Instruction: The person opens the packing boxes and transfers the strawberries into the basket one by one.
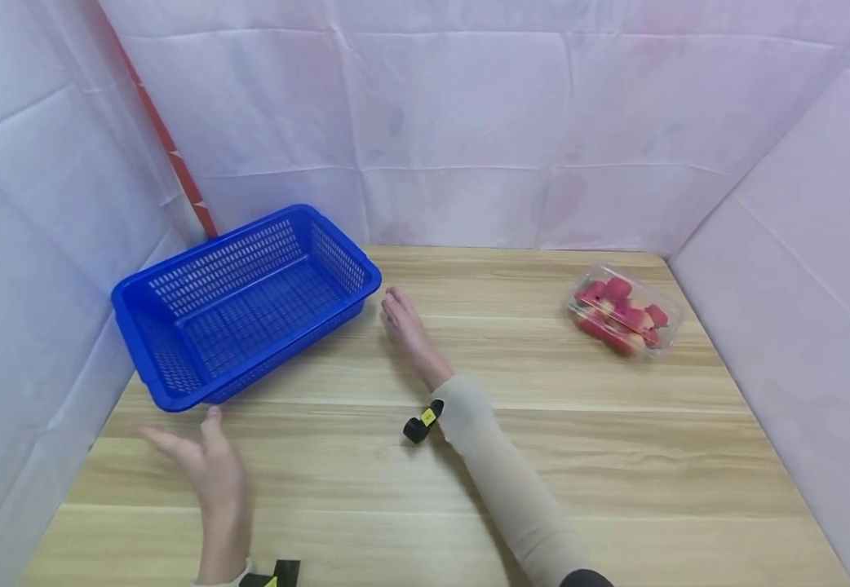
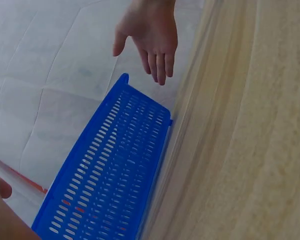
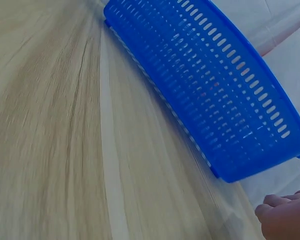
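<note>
Blue plastic basket (image 1: 249, 314) sits on the wood-grain table (image 1: 542, 432), slotted side walls and mesh floor visible through its open top; using it as the reference for everything else. Second container is a clear plastic box (image 1: 666, 342), well to the right of the basket on the same table — it holds several red and pale-yellow pieces (image 1: 618, 289), too small in view to identify for certain. Grip status: both hands released, nothing held. Left hand (image 1: 208, 469) is just off the basket's near-left corner, thumb and fingers spread wide; one fingertip comes right up to the rim, can't tell whether it touches. Right hand (image 1: 406, 330) is beside the basket's right end, fingers extended and close together — the left wrist view shows the palm with the thumb held out and a visible gap to the basket. Beige sleeve (image 1: 509, 481) on the right arm, black wrist device (image 1: 422, 421) nearer the wearer than the basket. White creased cloth (image 1: 462, 106) hangs behind the basket.
</note>
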Demonstrator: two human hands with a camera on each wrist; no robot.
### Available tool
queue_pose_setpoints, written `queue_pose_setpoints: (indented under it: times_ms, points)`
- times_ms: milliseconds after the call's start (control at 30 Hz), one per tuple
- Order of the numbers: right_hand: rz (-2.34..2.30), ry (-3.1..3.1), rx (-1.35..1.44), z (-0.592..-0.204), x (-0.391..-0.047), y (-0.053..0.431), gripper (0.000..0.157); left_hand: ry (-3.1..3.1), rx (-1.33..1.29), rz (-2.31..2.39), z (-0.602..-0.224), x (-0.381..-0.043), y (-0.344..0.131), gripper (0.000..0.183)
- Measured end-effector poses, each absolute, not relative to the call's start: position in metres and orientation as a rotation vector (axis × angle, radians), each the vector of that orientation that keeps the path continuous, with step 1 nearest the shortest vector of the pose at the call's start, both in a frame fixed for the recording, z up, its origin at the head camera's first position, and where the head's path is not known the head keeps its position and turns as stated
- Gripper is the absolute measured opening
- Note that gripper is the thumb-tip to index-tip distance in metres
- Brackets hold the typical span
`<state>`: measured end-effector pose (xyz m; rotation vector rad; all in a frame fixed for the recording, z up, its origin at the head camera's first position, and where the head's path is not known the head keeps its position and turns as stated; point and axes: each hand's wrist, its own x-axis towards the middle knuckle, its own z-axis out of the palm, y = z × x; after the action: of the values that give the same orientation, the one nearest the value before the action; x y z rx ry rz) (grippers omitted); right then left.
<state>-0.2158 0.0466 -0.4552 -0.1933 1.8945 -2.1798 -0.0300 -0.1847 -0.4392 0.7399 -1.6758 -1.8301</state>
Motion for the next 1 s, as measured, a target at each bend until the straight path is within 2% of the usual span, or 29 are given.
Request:
queue_pose_setpoints:
  times_ms: [333,567,733,1000]
  points:
    - [-2.366,1.844,-0.182,-0.454,-0.233,0.027,0.061,-1.245,0.354,-2.169,-0.441,-0.040,-0.191,0.082]
    - [-2.448,1.705,-0.208,-0.454,-0.242,0.023,0.055,-0.963,0.126,-2.206,-0.438,-0.043,-0.185,0.074]
    - [-2.465,1.630,-0.237,-0.454,-0.242,0.022,0.050,-0.993,0.153,-2.162,-0.436,-0.040,-0.183,0.067]
    - [-2.474,1.630,-0.227,-0.455,-0.245,0.031,0.049,-0.961,0.377,-2.208,-0.425,-0.036,-0.175,0.046]
